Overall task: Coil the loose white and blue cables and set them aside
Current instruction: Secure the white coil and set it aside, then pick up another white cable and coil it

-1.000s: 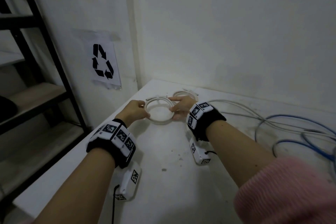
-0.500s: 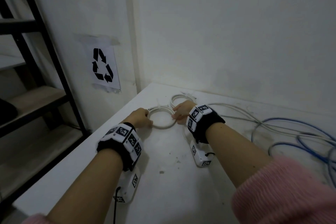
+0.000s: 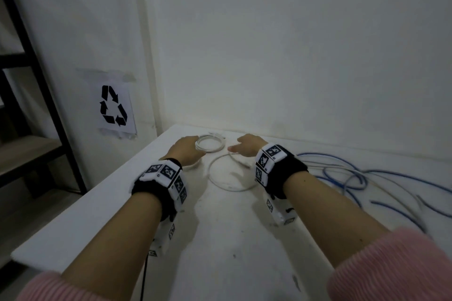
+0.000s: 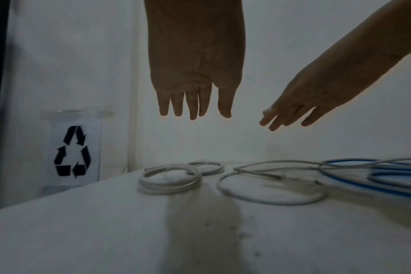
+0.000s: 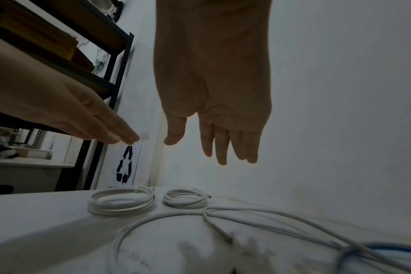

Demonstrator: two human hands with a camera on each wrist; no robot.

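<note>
Two coiled white cables lie at the table's far left corner: a larger coil [image 4: 169, 179] [image 5: 122, 202] and a smaller coil [image 3: 210, 144] [image 4: 208, 167] [image 5: 185, 199] behind it. My left hand [image 3: 188, 150] [image 4: 195, 103] hovers open over the larger coil and hides most of it in the head view. My right hand [image 3: 242, 145] [image 5: 211, 144] hangs open above a loose white cable loop [image 3: 230, 178] [image 4: 270, 196] [image 5: 153, 218]. Neither hand holds anything. Tangled blue cables [image 3: 342, 178] [image 4: 376, 178] [image 5: 376, 248] and more white cable spread to the right.
The white table [image 3: 220, 239] stands in a wall corner. A black shelf rack [image 3: 36, 105] stands past its left edge. A recycling sign [image 3: 113, 106] is taped to the left wall. Bare, dusty tabletop lies under my forearms.
Both hands held the larger white coil before. It now lies on the table near the corner, and both hands have let go and opened above the table, the right one drawing to the right.
</note>
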